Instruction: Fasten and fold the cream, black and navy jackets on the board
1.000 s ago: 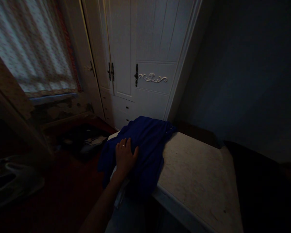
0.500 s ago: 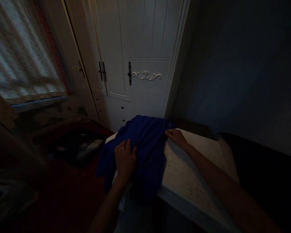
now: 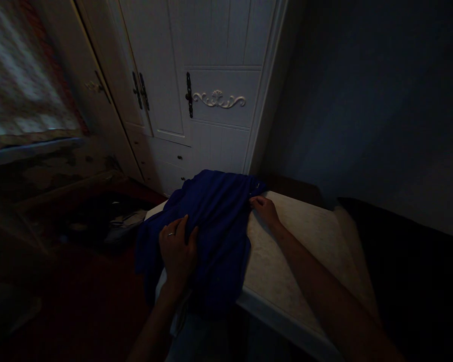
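Note:
A dark blue garment (image 3: 215, 221) lies spread over the end of a pale padded board (image 3: 287, 251), its near and left parts hanging over the edge. My left hand (image 3: 178, 249), with a ring on one finger, rests on the garment's left part with the fingers apart. At the garment's right edge, near a small light mark, my right hand (image 3: 263, 208) pinches the blue cloth. Something whitish hangs below my left wrist, partly hidden.
A white wardrobe (image 3: 219, 146) with dark handles stands behind the board. Dark items (image 3: 105, 221) lie on the red floor (image 3: 86, 301) at left. A patterned curtain (image 3: 18, 80) hangs upper left. A black object (image 3: 411, 261) is at right.
The whole view has shifted, so the board, garment and wardrobe appear further left and slightly higher. Both hands keep nearly the same places on the garment.

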Demonstrator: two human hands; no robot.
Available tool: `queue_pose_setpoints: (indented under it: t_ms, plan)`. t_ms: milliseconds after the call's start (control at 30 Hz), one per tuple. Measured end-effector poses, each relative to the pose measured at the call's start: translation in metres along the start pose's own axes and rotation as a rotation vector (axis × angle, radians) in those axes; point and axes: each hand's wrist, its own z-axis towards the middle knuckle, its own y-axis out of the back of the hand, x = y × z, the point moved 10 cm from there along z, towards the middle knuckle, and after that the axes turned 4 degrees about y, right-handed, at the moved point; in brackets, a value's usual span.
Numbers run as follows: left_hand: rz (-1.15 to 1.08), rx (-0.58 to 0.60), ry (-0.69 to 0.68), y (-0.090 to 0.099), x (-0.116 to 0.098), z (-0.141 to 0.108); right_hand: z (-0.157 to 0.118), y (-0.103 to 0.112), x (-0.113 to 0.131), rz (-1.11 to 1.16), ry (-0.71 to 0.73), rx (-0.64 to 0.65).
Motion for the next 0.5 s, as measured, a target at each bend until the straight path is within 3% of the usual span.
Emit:
queue_pose_setpoints:
  t_ms: [500]
  plan:
    - [-0.054,0.002,0.028,0.000,0.005,-0.001,-0.004,0.001,0.012,-0.053,0.034,-0.004]
